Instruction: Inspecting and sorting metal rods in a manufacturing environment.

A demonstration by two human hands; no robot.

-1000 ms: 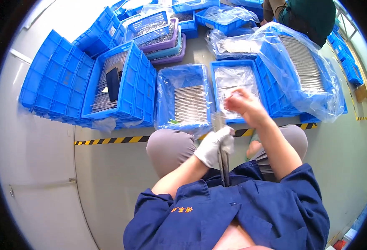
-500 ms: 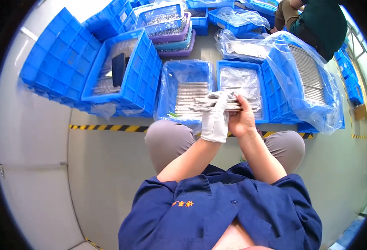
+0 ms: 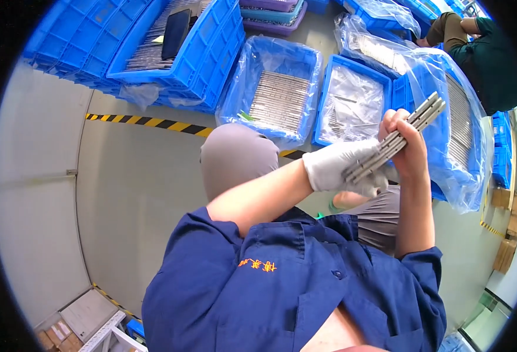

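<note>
A bundle of several slim silvery metal bars, with small dark marks along them, is held tilted in front of me, its upper end pointing far right. My right hand, bare, is closed around the middle of the bundle. My left hand, in a white glove, is closed about the bundle's lower end; its fingertips are partly blurred. Beyond my hands stands a blue crate lined with clear plastic and holding a few loose bars. Left of it, a bag-lined crate holds a neat row of similar bars.
A tall stack of blue crates stands at left, with a dark phone-like object on bars in its top crate. At right is a plastic-draped crate of bars. A co-worker sits beyond it. Yellow-black tape crosses the floor.
Both hands have moved right and nearer to me with the bars. The bundle has swung from roughly level to a steep slant. My view has turned, showing the crates farther up.
</note>
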